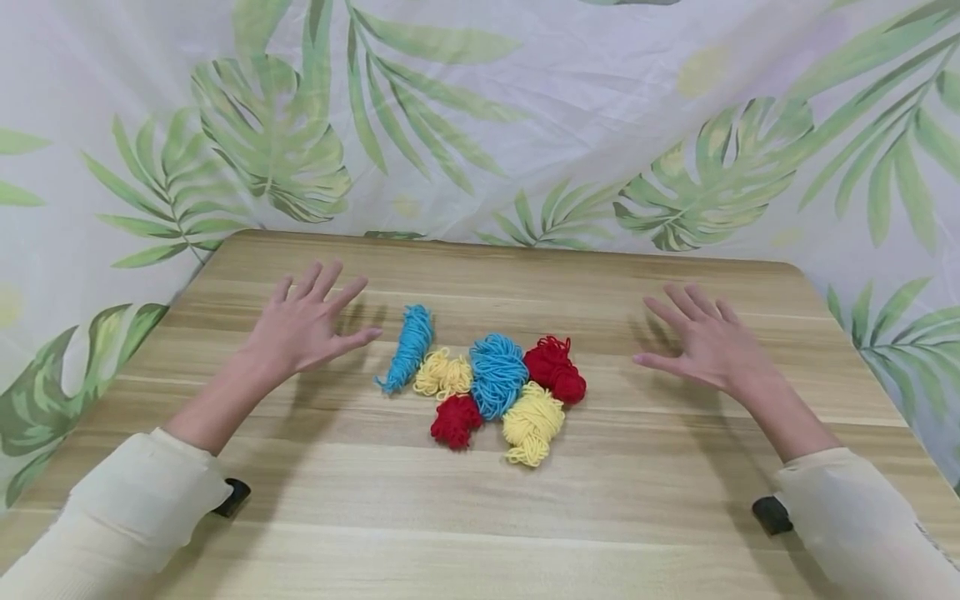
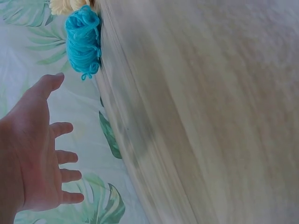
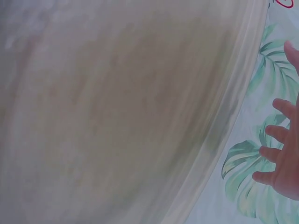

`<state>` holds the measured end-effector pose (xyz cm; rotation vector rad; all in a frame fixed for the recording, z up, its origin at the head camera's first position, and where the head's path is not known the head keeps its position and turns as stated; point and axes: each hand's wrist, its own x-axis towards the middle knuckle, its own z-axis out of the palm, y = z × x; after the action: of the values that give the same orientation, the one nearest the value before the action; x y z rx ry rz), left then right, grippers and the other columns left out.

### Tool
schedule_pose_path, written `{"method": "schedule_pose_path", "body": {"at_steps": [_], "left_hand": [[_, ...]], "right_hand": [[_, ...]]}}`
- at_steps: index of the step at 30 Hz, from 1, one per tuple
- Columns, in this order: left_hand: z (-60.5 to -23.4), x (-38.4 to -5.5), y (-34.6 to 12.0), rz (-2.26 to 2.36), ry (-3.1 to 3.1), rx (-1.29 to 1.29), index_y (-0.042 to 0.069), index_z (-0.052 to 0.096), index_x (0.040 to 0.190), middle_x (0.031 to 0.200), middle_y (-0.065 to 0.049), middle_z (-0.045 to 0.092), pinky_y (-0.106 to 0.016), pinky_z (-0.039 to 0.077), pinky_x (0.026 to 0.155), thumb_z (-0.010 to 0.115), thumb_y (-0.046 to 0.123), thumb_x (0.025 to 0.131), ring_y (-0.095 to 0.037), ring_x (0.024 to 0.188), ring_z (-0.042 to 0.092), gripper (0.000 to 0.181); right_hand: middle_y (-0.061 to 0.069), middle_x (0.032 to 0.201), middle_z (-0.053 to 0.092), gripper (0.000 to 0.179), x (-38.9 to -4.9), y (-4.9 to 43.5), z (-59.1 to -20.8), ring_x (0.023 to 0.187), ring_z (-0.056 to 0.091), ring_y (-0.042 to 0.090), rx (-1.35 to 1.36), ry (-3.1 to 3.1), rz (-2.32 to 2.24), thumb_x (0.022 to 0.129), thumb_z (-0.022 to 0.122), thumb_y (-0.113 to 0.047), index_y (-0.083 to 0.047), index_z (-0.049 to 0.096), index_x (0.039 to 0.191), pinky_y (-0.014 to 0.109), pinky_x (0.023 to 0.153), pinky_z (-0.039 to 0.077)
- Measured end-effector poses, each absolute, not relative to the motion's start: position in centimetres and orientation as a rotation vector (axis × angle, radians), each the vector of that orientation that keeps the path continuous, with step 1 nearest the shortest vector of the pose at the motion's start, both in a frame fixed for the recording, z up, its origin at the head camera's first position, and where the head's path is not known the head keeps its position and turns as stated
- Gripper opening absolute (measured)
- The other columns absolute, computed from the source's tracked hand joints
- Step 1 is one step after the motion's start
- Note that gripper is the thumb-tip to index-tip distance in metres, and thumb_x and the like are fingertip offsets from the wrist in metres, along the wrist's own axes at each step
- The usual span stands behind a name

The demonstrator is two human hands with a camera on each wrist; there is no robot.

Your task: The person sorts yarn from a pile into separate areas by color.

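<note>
Several small bundles of yarn lie grouped mid-table in the head view. A long blue yarn bundle (image 1: 409,346) is at the left, beside a small yellow one (image 1: 443,374). A larger blue bundle (image 1: 498,375) sits in the middle, with a small red bundle (image 1: 456,421) at its lower left. On its right are a red bundle (image 1: 555,370) and a pale yellow bundle (image 1: 533,423). My left hand (image 1: 303,325), fingers spread and holding nothing, hovers left of the long blue yarn (image 2: 83,42). Right of the group my right hand (image 1: 705,346) is likewise spread, touching no yarn.
The wood-grain table (image 1: 480,533) has rounded far corners. Behind it hangs a white cloth (image 1: 570,100) printed with green leaves. Dark straps or devices (image 1: 772,515) show at both sleeve cuffs.
</note>
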<state>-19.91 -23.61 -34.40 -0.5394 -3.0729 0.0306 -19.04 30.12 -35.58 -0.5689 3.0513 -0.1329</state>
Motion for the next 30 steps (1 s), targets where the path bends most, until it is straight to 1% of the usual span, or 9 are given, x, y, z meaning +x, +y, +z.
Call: {"method": "schedule_pose_path", "body": {"at_steps": [6,11,14,19,25,30], "left_hand": [[-34.4,-20.0,-23.1,-0.021,-3.092,-0.572,0.013,0.033,0.163,0.167,-0.027,0.021,-0.070,0.019,0.118,0.053,0.066,0.098,-0.051,0.152,0.019,0.086],[-34.3,-20.0,-22.7,-0.132,-3.077,-0.622,0.011,0.037,0.161,0.166,-0.027,0.026,-0.072,0.026,0.115,0.056,0.062,0.098,-0.050,0.151,0.025,0.083],[-34.2,-20.0,-22.5,-0.164,-3.078,-0.643,0.012,0.037,0.161,0.166,-0.026,0.026,-0.073,0.027,0.113,0.057,0.061,0.099,-0.049,0.151,0.026,0.082],[-34.1,-19.9,-22.0,-0.162,-3.090,-0.674,0.013,0.036,0.162,0.166,-0.026,0.025,-0.073,0.027,0.113,0.057,0.060,0.099,-0.049,0.151,0.026,0.081],[-34.1,-19.8,-21.4,-0.221,-3.074,-0.707,0.013,0.035,0.162,0.165,-0.026,0.027,-0.074,0.030,0.111,0.060,0.059,0.098,-0.051,0.147,0.032,0.082],[-34.0,-19.7,-21.1,-0.265,-3.051,-0.729,0.013,0.036,0.161,0.164,-0.027,0.030,-0.074,0.032,0.109,0.063,0.056,0.097,-0.053,0.144,0.036,0.081]], "right_hand": [[0.023,0.168,0.024,0.093,-19.1,29.5,-35.7,0.153,0.020,0.049,-0.613,3.033,-0.169,0.092,0.062,-0.068,-0.013,0.033,0.163,0.071,0.118,0.017],[0.024,0.166,0.028,0.090,-19.2,28.9,-35.6,0.151,0.025,0.049,-0.648,3.022,-0.234,0.094,0.063,-0.064,-0.012,0.035,0.162,0.068,0.117,0.025],[0.025,0.165,0.029,0.089,-19.2,28.7,-35.6,0.150,0.027,0.049,-0.663,3.018,-0.264,0.094,0.064,-0.062,-0.011,0.035,0.162,0.069,0.115,0.028],[0.024,0.165,0.029,0.089,-19.3,28.2,-35.5,0.149,0.029,0.049,-0.668,3.008,-0.295,0.095,0.064,-0.061,-0.011,0.035,0.162,0.070,0.114,0.030],[0.023,0.166,0.029,0.084,-19.3,27.5,-35.4,0.149,0.030,0.048,-0.666,2.985,-0.381,0.097,0.063,-0.058,-0.011,0.036,0.161,0.071,0.111,0.033],[0.024,0.164,0.032,0.081,-19.4,26.8,-35.4,0.148,0.031,0.049,-0.688,2.970,-0.445,0.098,0.064,-0.055,-0.011,0.038,0.161,0.072,0.109,0.034]]}}
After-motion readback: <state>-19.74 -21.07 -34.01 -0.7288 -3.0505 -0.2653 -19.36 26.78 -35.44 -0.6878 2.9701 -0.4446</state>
